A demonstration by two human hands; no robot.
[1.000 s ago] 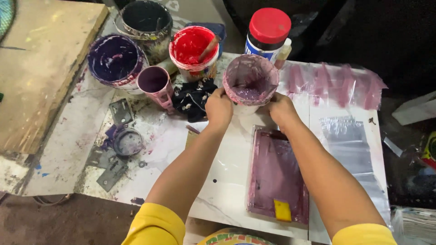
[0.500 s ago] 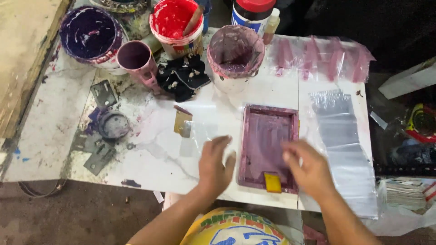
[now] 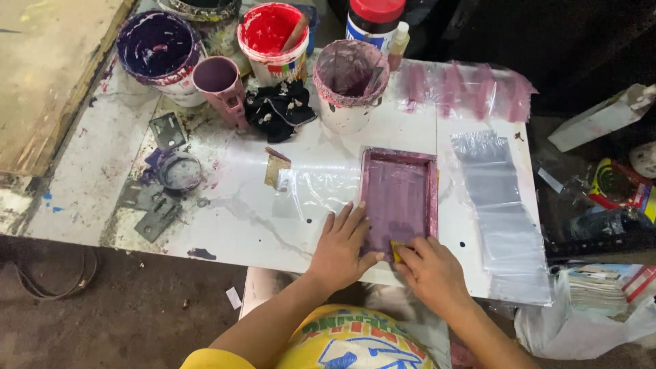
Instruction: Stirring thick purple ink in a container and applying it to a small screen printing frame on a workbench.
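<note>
A small purple-stained rectangular frame (image 3: 400, 195) lies flat on the white table (image 3: 225, 205), over a clear plastic sheet (image 3: 314, 188). My left hand (image 3: 342, 242) rests flat on the frame's near left corner, fingers spread. At the near edge my right hand (image 3: 430, 270) pinches a small yellow piece (image 3: 395, 249). Behind the frame stands a purple-smeared pot (image 3: 350, 82).
At the back stand a red paint pot (image 3: 270, 37) with a stick, a dark purple pot (image 3: 158, 48), a mauve cup (image 3: 219, 78), a black rag (image 3: 279, 109) and a red-lidded jar (image 3: 372, 20). Clear bags (image 3: 499, 212) lie to the right. Metal plates (image 3: 157, 205) sit left.
Both hands left the purple-smeared pot at the back and came down to the frame's near edge. My right hand now grips the yellow piece.
</note>
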